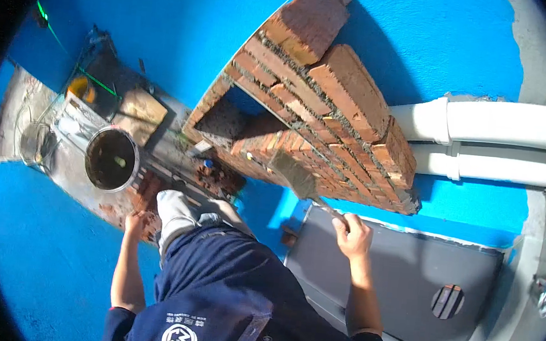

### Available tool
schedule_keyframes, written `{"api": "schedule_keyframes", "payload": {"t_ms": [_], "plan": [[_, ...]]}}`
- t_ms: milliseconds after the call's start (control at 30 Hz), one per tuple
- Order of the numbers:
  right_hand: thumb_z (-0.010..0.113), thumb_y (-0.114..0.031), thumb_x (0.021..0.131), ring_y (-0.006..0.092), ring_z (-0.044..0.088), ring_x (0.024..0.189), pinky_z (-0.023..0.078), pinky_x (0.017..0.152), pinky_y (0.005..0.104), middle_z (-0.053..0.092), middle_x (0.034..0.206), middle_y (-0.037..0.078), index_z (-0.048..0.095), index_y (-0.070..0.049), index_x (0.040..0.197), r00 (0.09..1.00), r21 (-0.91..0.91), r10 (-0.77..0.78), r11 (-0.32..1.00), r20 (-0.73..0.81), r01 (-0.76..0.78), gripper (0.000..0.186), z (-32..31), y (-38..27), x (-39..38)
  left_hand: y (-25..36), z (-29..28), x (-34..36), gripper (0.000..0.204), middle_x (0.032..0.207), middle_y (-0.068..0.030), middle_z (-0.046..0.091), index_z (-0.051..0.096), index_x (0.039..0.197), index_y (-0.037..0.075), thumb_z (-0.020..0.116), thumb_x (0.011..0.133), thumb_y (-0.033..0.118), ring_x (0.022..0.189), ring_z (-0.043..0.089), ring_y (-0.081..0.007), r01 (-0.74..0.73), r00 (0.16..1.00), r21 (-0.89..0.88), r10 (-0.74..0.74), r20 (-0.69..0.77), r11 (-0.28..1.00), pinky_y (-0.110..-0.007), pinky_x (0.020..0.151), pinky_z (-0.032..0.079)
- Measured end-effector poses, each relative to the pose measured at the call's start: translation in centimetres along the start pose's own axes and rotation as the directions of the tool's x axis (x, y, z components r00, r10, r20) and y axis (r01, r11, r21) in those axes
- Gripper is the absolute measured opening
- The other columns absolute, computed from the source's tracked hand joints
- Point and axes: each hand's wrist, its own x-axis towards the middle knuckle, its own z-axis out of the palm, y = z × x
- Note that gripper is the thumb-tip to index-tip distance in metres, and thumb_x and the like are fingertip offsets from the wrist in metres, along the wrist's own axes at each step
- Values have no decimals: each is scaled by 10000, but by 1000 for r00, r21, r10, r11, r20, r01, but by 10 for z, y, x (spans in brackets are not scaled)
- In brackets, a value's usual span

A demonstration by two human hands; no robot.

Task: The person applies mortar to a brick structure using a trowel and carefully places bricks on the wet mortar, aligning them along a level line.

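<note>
A trowel (293, 173) with a grey, mortar-stained blade is in my right hand (353, 235), whose fingers are wrapped round its handle. The blade overlaps the face of a red brick wall (345, 167) in the picture; whether it touches is unclear. Several large bricks (351, 90) lie along the wall's top, with grey mortar in the joints below. My left hand (133, 222) is low on the left, beside reddish brick (147, 189) near my shoe. Its fingers are too small and partly hidden to show whether they grip that brick.
A round bucket (135, 166) stands left of my feet, near a wooden board (140, 116). White pipes (507, 126) run behind the wall at right. Below them lies a dark grey panel (401, 266) with a round hole. The brickwork has a square opening (235, 115). Blue walls surround this corner.
</note>
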Motion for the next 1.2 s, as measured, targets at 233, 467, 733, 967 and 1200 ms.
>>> {"api": "schedule_keyframes", "payload": {"t_ms": [233, 467, 733, 967, 1200], "plan": [[664, -255, 854, 309, 533, 541, 411, 517, 369, 511, 621, 139, 540, -38, 750, 987, -164, -36, 986, -156, 11, 271, -70, 44, 4, -14, 0, -13, 155, 615, -19, 566, 607, 779, 62, 618, 885, 174, 496, 484, -104, 56, 996, -39, -58, -68, 998, -262, 451, 358], [603, -343, 922, 340, 485, 545, 382, 517, 391, 487, 622, 170, 497, -14, 717, 986, -168, 48, 983, -161, -75, 402, -91, 45, 26, -54, 4, -11, 219, 571, -26, 544, 564, 682, 72, 596, 878, 165, 444, 435, -108, 82, 995, 0, -82, -62, 997, -276, 421, 315], [630, -292, 895, 349, 570, 601, 435, 548, 398, 562, 670, 162, 568, -33, 782, 987, -229, -89, 972, -131, 57, 289, -85, 31, 27, -64, 2, 4, 160, 628, -46, 577, 589, 825, 56, 580, 920, 184, 503, 490, -135, 74, 997, -105, -77, -28, 992, -286, 464, 361], [669, -316, 860, 393, 597, 661, 465, 558, 422, 609, 719, 173, 604, -53, 826, 992, -343, -23, 939, -125, -22, 273, -69, 33, 41, -59, -6, 0, 175, 639, -44, 585, 600, 833, 54, 588, 922, 204, 499, 498, -140, 108, 990, -24, -109, -86, 994, -286, 445, 368], [648, -334, 879, 403, 589, 658, 450, 541, 443, 597, 693, 181, 572, -50, 766, 996, -357, 17, 933, -92, -49, 315, -75, 29, 45, -46, -12, -18, 228, 572, -34, 543, 553, 710, 73, 589, 900, 194, 440, 443, -114, 87, 995, -23, -88, -45, 996, -279, 411, 308]]}}
